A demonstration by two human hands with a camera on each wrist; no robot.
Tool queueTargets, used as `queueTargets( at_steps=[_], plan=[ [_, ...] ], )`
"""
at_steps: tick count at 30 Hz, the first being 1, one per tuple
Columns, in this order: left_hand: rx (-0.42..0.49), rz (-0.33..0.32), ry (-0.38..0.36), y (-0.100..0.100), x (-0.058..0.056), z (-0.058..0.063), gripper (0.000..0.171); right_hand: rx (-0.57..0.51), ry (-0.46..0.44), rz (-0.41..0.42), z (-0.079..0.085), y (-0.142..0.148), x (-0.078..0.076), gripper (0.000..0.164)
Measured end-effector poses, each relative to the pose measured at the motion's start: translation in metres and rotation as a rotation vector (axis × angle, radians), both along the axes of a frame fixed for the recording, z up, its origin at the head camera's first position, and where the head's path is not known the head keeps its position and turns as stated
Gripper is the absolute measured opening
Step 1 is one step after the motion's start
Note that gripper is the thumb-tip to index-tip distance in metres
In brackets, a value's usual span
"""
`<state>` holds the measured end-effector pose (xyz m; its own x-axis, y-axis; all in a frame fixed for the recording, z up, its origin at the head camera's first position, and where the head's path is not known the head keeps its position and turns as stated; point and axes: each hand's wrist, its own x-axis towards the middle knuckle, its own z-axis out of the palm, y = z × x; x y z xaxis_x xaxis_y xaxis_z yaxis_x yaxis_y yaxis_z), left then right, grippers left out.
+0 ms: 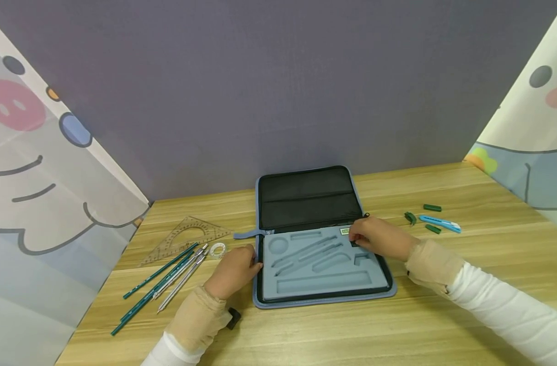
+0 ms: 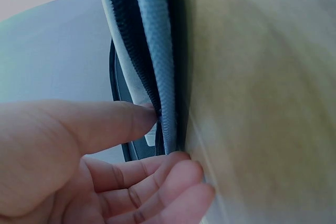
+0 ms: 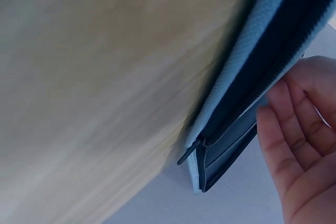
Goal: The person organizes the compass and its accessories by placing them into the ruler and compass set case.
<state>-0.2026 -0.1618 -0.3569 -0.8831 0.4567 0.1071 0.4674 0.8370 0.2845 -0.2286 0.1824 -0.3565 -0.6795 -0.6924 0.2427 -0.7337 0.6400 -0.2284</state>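
Note:
A blue-edged zip case (image 1: pixel 324 304) lies unfolded on the wooden table, with a grey foam insert (image 1: pixel 269 287) of shaped recesses in its near half. My left hand (image 1: pixel 235 271) is at the case's left side. In the left wrist view its thumb presses the zipped edge (image 2: pixel 157 40) from inside while the curled fingers (image 2: pixel 181 174) bear on the outside, pinching it. Over the insert's upper right part is my right hand (image 1: pixel 383 238), fingers bent. Beneath its fingertips shows a small dark patch (image 1: pixel 354 244); the frames do not show whether anything is held.
Left of the case lie a clear set square (image 1: pixel 168 244), green pencils (image 1: pixel 146 284), silver compasses (image 1: pixel 182 282) and a white ring (image 1: pixel 217 249). On the right are a blue cutter (image 1: pixel 440 222), green blocks (image 1: pixel 432 208) and a small green piece (image 1: pixel 410 218). A grey panel (image 1: pixel 278 101) stands behind.

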Motion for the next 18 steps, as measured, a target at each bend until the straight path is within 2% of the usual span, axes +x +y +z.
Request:
queueTargets(
  at_steps=[6,18],
  plan=[
    [0.001,0.004,-0.01,0.0,0.0,0.0,0.02,-0.039,-0.047,-0.037,0.002,0.005,0.005,0.016],
    [-0.013,0.008,0.026,0.001,-0.001,-0.001,0.022,-0.046,-0.011,-0.147,0.016,0.033,0.008,0.014]
  ],
)
